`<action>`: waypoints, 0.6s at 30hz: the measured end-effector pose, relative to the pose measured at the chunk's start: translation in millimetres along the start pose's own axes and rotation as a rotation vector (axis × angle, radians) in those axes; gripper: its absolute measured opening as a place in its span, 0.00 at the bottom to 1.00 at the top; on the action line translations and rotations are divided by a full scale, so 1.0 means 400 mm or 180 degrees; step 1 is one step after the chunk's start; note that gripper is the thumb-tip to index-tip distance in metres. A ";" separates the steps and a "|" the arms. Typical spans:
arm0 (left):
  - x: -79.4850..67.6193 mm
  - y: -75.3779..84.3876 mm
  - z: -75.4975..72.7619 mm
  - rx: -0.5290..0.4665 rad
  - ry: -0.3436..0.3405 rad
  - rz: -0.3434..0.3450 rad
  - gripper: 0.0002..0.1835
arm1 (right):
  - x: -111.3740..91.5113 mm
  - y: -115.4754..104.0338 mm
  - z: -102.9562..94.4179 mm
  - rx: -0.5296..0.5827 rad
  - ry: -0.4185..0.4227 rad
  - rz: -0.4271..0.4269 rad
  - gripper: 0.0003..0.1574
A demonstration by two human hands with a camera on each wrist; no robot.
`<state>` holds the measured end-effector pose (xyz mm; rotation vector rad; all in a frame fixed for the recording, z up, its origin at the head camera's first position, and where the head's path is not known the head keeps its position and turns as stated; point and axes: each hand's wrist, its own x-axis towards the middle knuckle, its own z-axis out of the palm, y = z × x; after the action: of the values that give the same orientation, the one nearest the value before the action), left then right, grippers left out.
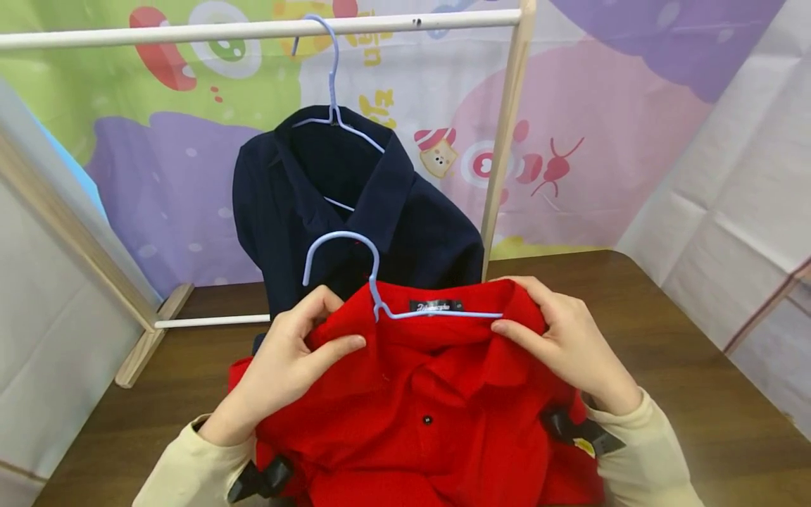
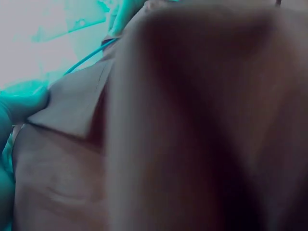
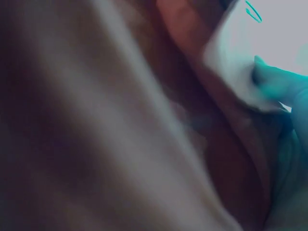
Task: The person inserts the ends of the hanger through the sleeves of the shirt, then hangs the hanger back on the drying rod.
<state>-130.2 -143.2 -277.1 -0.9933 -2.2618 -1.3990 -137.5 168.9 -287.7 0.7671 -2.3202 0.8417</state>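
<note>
A red collared shirt [image 1: 437,436] with a black button and a black neck label fills the lower middle of the head view. Inside its neck is a light blue hanger [image 1: 345,236], its hook standing above the collar and tipped left. My left hand [image 1: 288,359] pinches the collar's left side between thumb and fingers. On the other side my right hand [image 1: 564,338] grips the collar, thumb in front by the hanger's arm. Both wrist views are mostly filled by blurred cloth; the left one shows the collar flap [image 2: 77,101] under a thumb. The hanger's lower part is hidden in the shirt.
Behind, a navy shirt [image 1: 380,183] hangs on another light blue hanger [image 1: 334,63] from the white rail [image 1: 190,33] of a wooden-legged rack [image 1: 507,134]. The rack stands on a brown table [image 1: 665,338] before a colourful cartoon backdrop [image 1: 608,141].
</note>
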 end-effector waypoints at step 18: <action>0.011 0.003 0.042 0.0287 0.0384 0.0325 0.15 | -0.005 -0.042 0.068 -0.0095 0.0305 -0.0448 0.19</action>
<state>-130.8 -126.6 -281.8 -0.9547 -2.1358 -1.2681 -133.2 139.9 -300.2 0.8477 -2.1622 0.7633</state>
